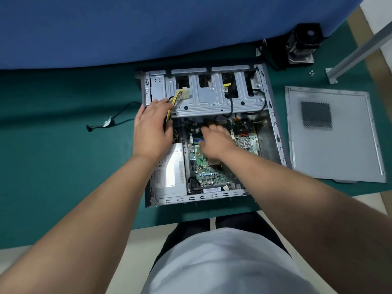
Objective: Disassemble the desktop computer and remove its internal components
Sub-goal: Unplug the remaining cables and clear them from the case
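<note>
An open desktop case [273, 115] lies flat on the green table. Inside are a green motherboard [209, 170], a silver power supply [169, 175] at the left and a grey drive cage [212, 96] at the far side. My left hand [151, 126] lies flat, fingers straight, over the case's left wall beside the yellow power cables [177, 96]. My right hand [214, 141] reaches onto the motherboard near the blue memory slots [198, 141]; its fingers point toward the drive cage and their tips are blurred, so any hold is unclear.
The removed side panel [333, 134] lies to the right of the case. A black cooler with fan [303, 43] stands at the back right, with small screws [311, 72] near a metal post. A loose black cable [110, 122] lies on the left. A blue partition [127, 28] rises behind.
</note>
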A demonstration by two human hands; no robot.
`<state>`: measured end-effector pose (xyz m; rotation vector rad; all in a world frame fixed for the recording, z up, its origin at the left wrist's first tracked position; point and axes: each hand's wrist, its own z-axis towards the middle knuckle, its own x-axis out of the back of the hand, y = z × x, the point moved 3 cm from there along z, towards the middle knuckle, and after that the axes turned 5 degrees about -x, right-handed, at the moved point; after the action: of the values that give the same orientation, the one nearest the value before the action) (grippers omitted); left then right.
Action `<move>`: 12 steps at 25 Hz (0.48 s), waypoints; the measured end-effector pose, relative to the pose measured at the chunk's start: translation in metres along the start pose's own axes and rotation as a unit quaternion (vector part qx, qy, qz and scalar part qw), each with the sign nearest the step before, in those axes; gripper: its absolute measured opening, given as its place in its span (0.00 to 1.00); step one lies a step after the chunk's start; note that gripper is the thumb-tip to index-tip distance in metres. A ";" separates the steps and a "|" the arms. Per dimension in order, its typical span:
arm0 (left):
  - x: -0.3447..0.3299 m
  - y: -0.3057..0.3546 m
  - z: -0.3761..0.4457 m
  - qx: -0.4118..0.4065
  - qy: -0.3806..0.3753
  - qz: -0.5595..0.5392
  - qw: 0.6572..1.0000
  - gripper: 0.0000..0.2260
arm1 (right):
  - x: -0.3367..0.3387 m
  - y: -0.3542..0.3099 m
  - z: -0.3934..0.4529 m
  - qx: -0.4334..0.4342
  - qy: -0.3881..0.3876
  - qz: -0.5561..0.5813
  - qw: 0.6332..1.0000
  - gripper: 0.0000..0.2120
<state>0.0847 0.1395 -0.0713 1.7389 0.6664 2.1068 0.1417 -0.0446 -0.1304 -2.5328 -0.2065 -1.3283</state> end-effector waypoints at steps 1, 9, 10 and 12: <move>-0.001 -0.001 0.000 -0.005 0.001 0.002 1.000 0.19 | 0.001 0.000 0.007 -0.016 0.003 -0.012 1.000 0.22; -0.002 0.000 -0.003 -0.021 -0.010 0.035 0.999 0.16 | -0.007 0.011 0.038 -0.186 -0.029 0.071 0.980 0.26; -0.002 0.001 -0.003 -0.021 -0.011 0.037 0.999 0.16 | -0.007 0.009 0.039 -0.181 -0.038 0.087 0.979 0.26; -0.001 0.001 -0.003 -0.021 -0.010 0.041 0.999 0.16 | -0.005 0.007 0.039 -0.183 -0.041 0.143 0.972 0.24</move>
<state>0.0826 0.1375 -0.0723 1.7906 0.5508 2.1385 0.1715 -0.0392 -0.1571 -2.7791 0.4125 -1.2404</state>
